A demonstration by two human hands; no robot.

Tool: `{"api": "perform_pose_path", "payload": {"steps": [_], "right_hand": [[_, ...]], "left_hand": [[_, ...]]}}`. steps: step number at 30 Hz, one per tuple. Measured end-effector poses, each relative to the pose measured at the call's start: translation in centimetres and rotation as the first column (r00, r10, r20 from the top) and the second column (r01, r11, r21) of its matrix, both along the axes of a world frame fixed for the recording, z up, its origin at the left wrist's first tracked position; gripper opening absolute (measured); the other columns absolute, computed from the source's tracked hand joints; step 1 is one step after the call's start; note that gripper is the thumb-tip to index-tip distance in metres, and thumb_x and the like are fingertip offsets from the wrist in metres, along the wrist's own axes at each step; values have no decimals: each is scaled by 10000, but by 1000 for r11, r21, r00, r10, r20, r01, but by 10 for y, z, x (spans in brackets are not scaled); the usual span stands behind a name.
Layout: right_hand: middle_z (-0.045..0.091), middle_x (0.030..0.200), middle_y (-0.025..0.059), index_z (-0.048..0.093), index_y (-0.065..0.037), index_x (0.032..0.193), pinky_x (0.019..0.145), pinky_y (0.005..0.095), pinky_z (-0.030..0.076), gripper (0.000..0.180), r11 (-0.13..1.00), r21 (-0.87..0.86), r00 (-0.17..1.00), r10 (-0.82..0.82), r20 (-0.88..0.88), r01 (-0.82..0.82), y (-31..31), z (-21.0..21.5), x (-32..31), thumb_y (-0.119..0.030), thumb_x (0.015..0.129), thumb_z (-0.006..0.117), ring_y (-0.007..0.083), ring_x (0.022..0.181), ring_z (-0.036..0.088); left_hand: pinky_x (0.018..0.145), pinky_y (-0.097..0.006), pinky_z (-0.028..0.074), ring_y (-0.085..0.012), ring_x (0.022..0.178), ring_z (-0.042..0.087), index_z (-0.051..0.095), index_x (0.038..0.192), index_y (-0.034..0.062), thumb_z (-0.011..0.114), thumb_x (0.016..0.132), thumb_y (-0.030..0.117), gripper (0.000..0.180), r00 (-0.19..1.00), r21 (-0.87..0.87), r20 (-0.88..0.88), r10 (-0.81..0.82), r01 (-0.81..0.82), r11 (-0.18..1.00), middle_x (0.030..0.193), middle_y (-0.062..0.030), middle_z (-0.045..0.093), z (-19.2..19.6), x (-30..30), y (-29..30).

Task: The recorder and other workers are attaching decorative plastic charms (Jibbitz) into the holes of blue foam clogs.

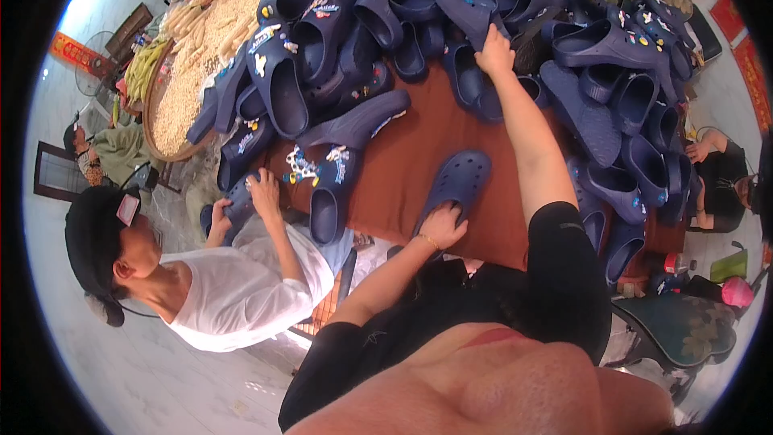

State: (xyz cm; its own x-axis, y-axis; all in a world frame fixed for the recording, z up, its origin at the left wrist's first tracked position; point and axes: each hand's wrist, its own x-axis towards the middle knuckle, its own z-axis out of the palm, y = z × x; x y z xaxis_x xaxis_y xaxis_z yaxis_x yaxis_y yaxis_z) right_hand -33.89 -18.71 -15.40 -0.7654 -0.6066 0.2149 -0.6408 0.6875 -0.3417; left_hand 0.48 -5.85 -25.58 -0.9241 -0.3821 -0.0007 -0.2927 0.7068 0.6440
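Observation:
Dark blue clogs lie heaped on a brown-covered table (419, 145). My left hand (443, 228) is at the near edge, its fingers inside the opening of a plain clog (460, 181) with round holes in its top; the fingertips are hidden. Stretched far forward, my right hand (495, 55) grips the heel end of another clog (465, 2), which bears small colourful charms. Beside it on the pile is a clog (467, 76) without a hand on it.
At my left a person in a white shirt (233, 290) holds a clog (240, 205). Decorated clogs (278, 84) crowd the table's left side, and more (584, 113) its right. Beyond stands a round tray (149, 109) of pale kernels. Another person (721, 185) sits at the right.

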Motion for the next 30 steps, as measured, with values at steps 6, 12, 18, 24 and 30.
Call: {"api": "perform_pose_path", "payload": {"steps": [6, 12, 18, 24, 30], "right_hand": [[431, 1226, 159, 239, -128, 1363, 728, 436, 426, 623, 981, 58, 913, -148, -380, 183, -32, -38, -5, -175, 802, 505, 277, 961, 490], [350, 1294, 201, 201, -180, 1383, 699, 434, 422, 680, 990, 7, 872, -122, -473, 143, -44, -34, 9, -176, 784, 524, 278, 927, 488], [408, 1169, 183, 155, -175, 1388, 650, 428, 473, 985, 986, -97, 829, -166, -534, 135, -52, -50, -21, -219, 584, 723, 308, 882, 530], [423, 974, 171, 138, -168, 1383, 631, 444, 507, 934, 996, -89, 946, -57, -319, 29, -43, -39, -18, -131, 619, 675, 341, 756, 571], [434, 915, 146, 194, -196, 1372, 597, 402, 520, 961, 985, -147, 936, 34, -351, -91, -16, -6, -4, -130, 567, 715, 305, 727, 580]], "left_hand": [[819, -455, 414, -392, 942, 505, 542, 960, -9, 495, 772, 325, 386, 997, 29, 77, -32, 30, 999, 995, -257, 507, 6, -2, 0], [753, -449, 428, -398, 840, 523, 560, 869, -22, 510, 763, 344, 384, 999, 43, 34, 1, -2, 999, 904, -258, 517, 4, -1, -1], [791, -453, 426, -401, 898, 522, 541, 964, -10, 491, 778, 324, 385, 985, 99, 166, -57, 41, 994, 981, -264, 509, 16, -4, -2], [796, -453, 427, -402, 900, 521, 544, 965, -7, 496, 776, 324, 384, 987, 96, 154, -47, 32, 995, 982, -262, 509, 13, -3, -1], [751, -459, 428, -395, 843, 525, 556, 875, -15, 507, 766, 341, 376, 999, 48, 41, -5, 3, 999, 910, -249, 525, 2, -2, 1]]}}
